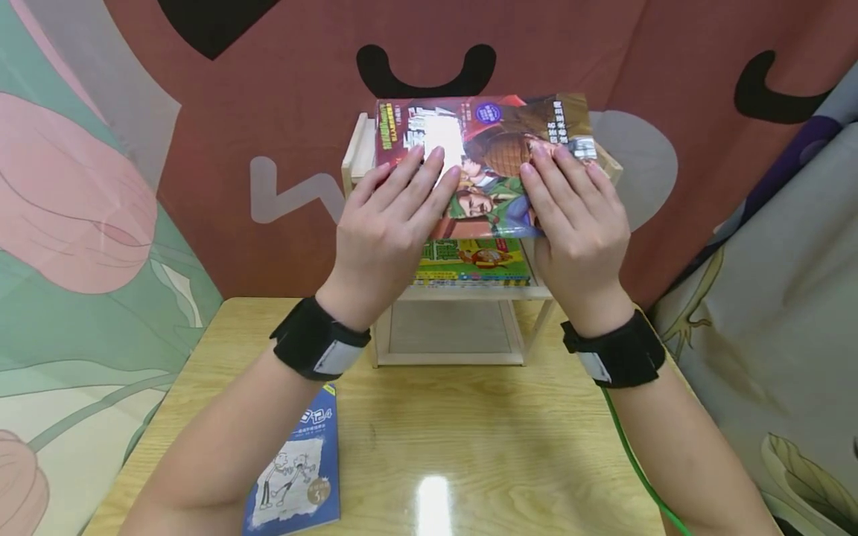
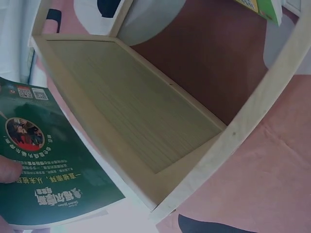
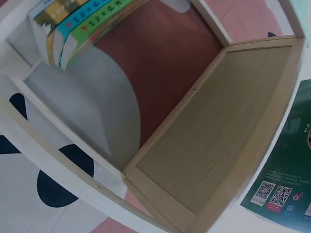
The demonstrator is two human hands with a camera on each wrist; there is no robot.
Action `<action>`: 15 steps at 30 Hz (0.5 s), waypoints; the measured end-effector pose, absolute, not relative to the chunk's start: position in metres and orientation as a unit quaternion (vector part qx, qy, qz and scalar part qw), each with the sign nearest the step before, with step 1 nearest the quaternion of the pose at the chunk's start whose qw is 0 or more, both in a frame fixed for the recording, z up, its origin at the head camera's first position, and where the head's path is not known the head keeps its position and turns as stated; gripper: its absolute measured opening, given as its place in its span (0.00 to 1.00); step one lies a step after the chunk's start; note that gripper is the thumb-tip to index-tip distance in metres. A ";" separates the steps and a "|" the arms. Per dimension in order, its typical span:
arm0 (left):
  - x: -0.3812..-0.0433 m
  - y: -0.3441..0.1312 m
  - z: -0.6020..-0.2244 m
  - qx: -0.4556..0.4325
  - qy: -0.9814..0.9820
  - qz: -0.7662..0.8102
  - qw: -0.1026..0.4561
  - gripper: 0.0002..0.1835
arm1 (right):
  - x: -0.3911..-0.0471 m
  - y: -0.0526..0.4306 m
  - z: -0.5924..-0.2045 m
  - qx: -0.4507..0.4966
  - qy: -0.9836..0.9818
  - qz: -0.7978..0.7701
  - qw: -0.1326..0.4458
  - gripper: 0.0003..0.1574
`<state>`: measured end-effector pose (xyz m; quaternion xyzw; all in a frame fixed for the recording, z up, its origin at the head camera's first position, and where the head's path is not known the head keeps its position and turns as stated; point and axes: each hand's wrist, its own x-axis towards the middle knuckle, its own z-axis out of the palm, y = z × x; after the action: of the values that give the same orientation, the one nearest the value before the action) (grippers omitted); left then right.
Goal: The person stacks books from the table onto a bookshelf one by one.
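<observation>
Both hands grip a glossy book (image 1: 499, 197) with a colourful illustrated cover, at the top of a small wooden rack (image 1: 358, 152). My left hand (image 1: 389, 223) lies over the book's left part, fingers extended on the cover; in the left wrist view its thumb is against the green back cover (image 2: 58, 160). My right hand (image 1: 583, 223) holds the right part the same way from above, its thumb mostly hidden. The near part of the book juts out past the rack's front edge, so its back cover (image 3: 286, 170) shows from below in the right wrist view.
Several books (image 1: 476, 260) lie stacked on the rack's middle shelf, below the held book. A blue book (image 1: 302, 476) rests on the wooden table (image 1: 415, 432), partly under the left forearm. A green cable (image 1: 630, 447) runs along the right forearm. Patterned cloth (image 1: 288, 246) hangs behind.
</observation>
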<state>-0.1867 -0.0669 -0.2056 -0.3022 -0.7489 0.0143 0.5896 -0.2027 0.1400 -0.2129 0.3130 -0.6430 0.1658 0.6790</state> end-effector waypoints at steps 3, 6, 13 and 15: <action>-0.192 -0.065 -0.202 -0.297 -0.761 0.015 0.577 0.17 | -0.208 0.142 -0.210 0.316 -0.655 0.159 0.668 0.17; -0.198 -0.064 -0.199 -0.292 -0.769 0.010 0.569 0.17 | -0.213 0.143 -0.207 0.317 -0.666 0.150 0.659 0.17; -0.205 -0.068 -0.193 -0.293 -0.793 -0.008 0.534 0.18 | -0.226 0.146 -0.206 0.327 -0.681 0.130 0.642 0.19; -0.207 -0.068 -0.191 -0.293 -0.801 -0.012 0.522 0.18 | -0.229 0.148 -0.206 0.328 -0.694 0.120 0.630 0.21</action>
<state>-0.2069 -0.0682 -0.1910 -0.2929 -0.8007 -0.0118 0.5225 -0.2289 0.1480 -0.2060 0.3278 -0.6935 0.1202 0.6302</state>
